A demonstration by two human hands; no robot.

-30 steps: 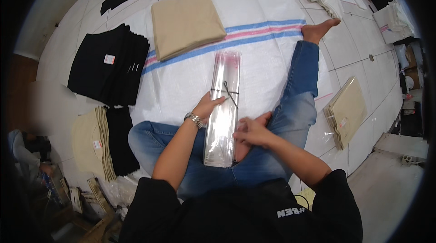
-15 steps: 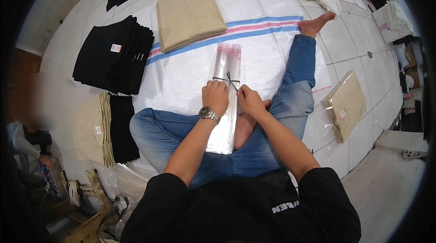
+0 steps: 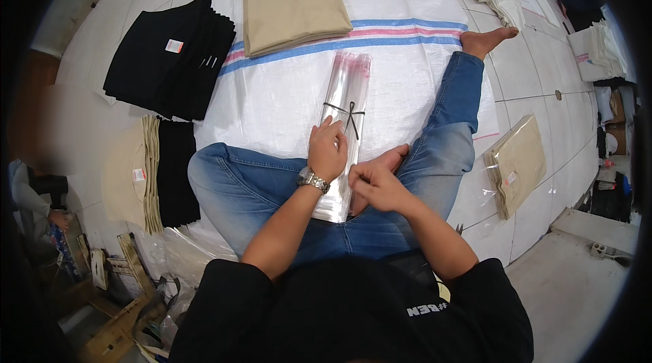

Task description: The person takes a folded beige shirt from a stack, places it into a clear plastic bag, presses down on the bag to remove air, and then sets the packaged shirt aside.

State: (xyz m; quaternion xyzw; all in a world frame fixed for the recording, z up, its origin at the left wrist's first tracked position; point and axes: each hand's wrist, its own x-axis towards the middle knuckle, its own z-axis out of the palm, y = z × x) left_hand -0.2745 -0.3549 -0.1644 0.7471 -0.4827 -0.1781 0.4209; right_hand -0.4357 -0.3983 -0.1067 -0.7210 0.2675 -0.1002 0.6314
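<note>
Across my lap and the white striped sheet (image 3: 278,91) lies a long bundle of clear plastic sleeves (image 3: 346,78), bound by a thin black tie (image 3: 352,113) with a bow. My left hand (image 3: 328,149), a metal watch at its wrist, rests on the bundle just below the tie, its fingers loosely spread. My right hand (image 3: 377,186) is lower, at the bundle's right side above my bare foot, with fingers curled in a pinch; what is between them is too small to make out.
Beige folded cloth (image 3: 295,6) lies ahead. Black stacks (image 3: 153,57) and cream garments (image 3: 129,173) are left; a bagged beige stack (image 3: 516,166) is right of my outstretched leg. Another person's hand (image 3: 60,219) shows at far left, near wooden pieces (image 3: 129,261).
My right hand has left the tie and moved down along the bundle. My left hand's fingers have loosened and spread below the bow. The view has shifted slightly.
</note>
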